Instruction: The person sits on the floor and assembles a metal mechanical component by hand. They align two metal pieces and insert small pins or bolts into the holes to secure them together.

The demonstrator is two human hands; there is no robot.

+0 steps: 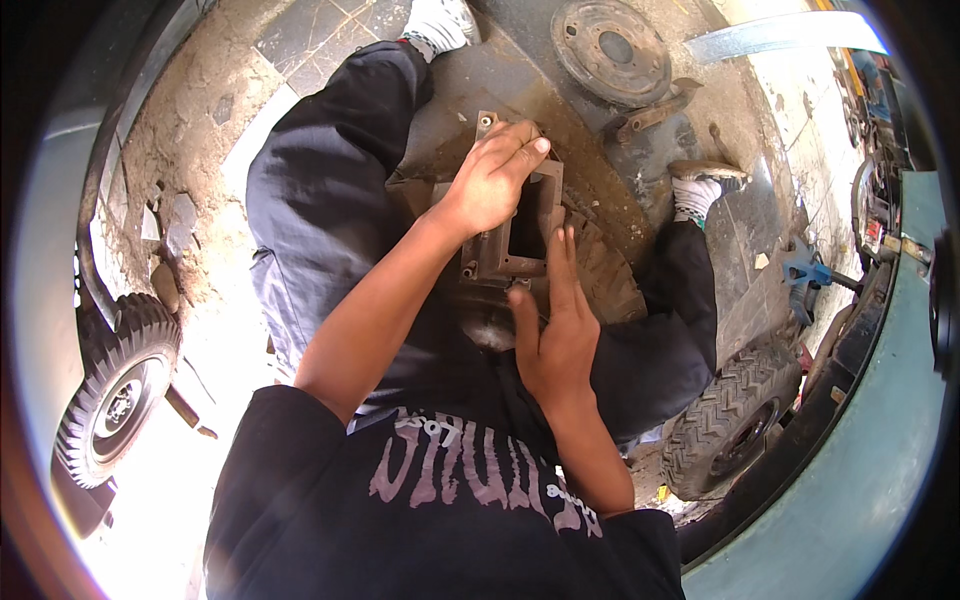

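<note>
The person's left hand lies across the far left part of a rusty, box-shaped metal housing, its fingers together and bent over the rim; whether it grips anything underneath is hidden. The right hand is spread, thumb well apart from the nearly straight fingers, with the fingertips at the housing's right edge and the thumb beside its near edge. It has closed around nothing visible.

The housing sits between the person's legs, its rectangular opening facing up; the left hand and wrist block the view of its far left side. The dark left trouser leg flanks it on the left and the bent right trouser leg on the right.

Beyond, on the far right, a dirty round wheel rim lies flat, with a rusty metal part just beside it. A curved shiny strip lies farther right. A treaded tyre stands at the near right, below a blue object and beside a pale blue-green panel. On the left are broken stone pieces and, nearer, another tyre on its wheel.
</note>
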